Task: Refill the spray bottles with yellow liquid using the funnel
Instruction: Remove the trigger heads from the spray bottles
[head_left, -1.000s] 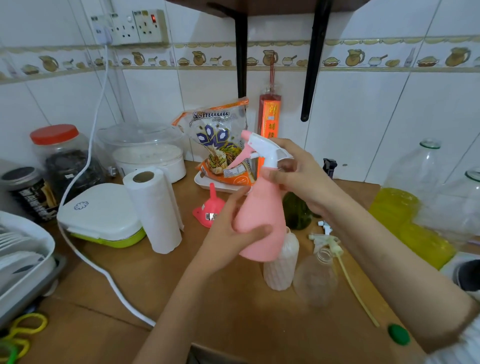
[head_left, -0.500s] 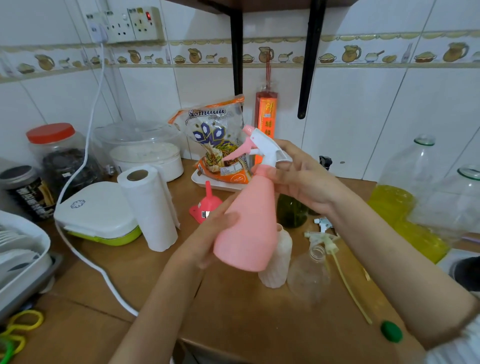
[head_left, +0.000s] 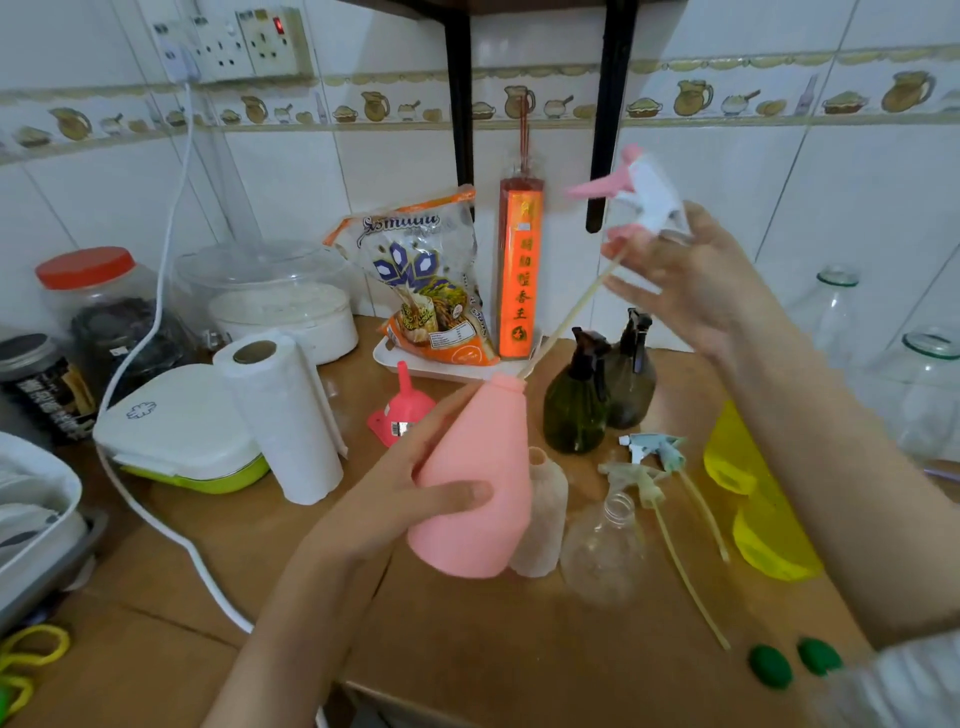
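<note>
left grip: wrapped round pink bottle (head_left: 475, 483)
right grip: pinching spray head (head_left: 641, 200), tube tip in neck
funnel (head_left: 402, 410): behind pink bottle, unused
left: all filling

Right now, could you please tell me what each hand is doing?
Left hand: closed around the pink bottle.
Right hand: holding the spray head, lifted off the bottle, its tube tip at the neck.

Single head-worn wide-angle view, facing forward and down from close range over the wooden counter (head_left: 467, 639) toward the tiled wall (head_left: 727, 218) behind.
</note>
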